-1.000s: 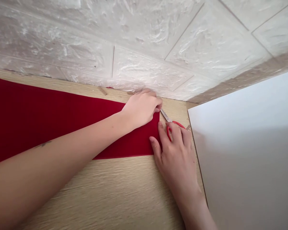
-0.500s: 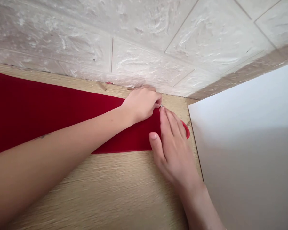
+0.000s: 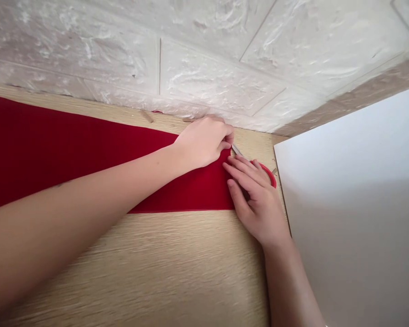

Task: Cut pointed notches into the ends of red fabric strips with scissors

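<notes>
Left hand (image 3: 204, 143): fingers curled, thumb and forefinger drawn close together at the far right corner of the red sheet (image 3: 191, 193); whether that corner is pinched or only pressed cannot be told. Right hand (image 3: 257, 204): fingers extended and loosely side by side, thumb set slightly apart, fingertips at the sheet's right end. The palm faces down, and nothing is seen gripped between thumb and fingers.

The scissors (image 3: 237, 151) lie just beyond the right hand, their long axis diagonal — blades directed far and to the left, toward the left fingertips, red handle (image 3: 268, 172) toward the near right. Part of the handle is hidden by the right fingers.

The sheet rests on the wood-grain surface (image 3: 191, 268). Its long axis runs left to right, the short end edge at the right hand, the other end outside the view. The left forearm (image 3: 105, 195) crosses above it.

At the far side, a brown strip (image 3: 147, 116) and a small red piece (image 3: 157, 111) lie near the white brick-patterned wall (image 3: 197, 59). A white panel (image 3: 354, 218) occupies the right side.
</notes>
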Available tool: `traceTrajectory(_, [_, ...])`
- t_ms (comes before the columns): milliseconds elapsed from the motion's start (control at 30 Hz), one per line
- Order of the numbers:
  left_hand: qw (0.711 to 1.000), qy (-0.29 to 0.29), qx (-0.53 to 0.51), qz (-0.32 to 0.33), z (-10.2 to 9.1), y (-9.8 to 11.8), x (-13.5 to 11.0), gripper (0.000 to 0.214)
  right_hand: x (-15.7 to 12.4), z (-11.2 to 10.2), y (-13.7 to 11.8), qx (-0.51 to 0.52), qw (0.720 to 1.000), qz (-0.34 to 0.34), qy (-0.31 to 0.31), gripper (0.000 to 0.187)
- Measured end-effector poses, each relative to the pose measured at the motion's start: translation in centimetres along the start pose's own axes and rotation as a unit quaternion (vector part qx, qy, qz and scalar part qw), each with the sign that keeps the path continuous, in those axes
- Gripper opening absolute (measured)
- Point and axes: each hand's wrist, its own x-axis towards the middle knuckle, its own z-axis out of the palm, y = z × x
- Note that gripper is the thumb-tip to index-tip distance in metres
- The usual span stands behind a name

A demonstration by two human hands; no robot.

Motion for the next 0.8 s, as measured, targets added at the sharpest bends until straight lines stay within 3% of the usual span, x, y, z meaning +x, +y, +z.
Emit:
traceTrajectory(333, [1.0, -0.001, -0.002, -0.003, -0.1, 0.1, 0.0, 0.018, -0.1, -0.1, 1.5, 0.039, 0.999, -0.021, -0.007, 0.035])
traceTrajectory(800, [1.0, 0.006, -0.01, -0.003, -0.3, -0.1, -0.1, 0.015, -0.4, -0.3, 1.5, 0.008, 0.999, -0.037, -0.021, 0.039])
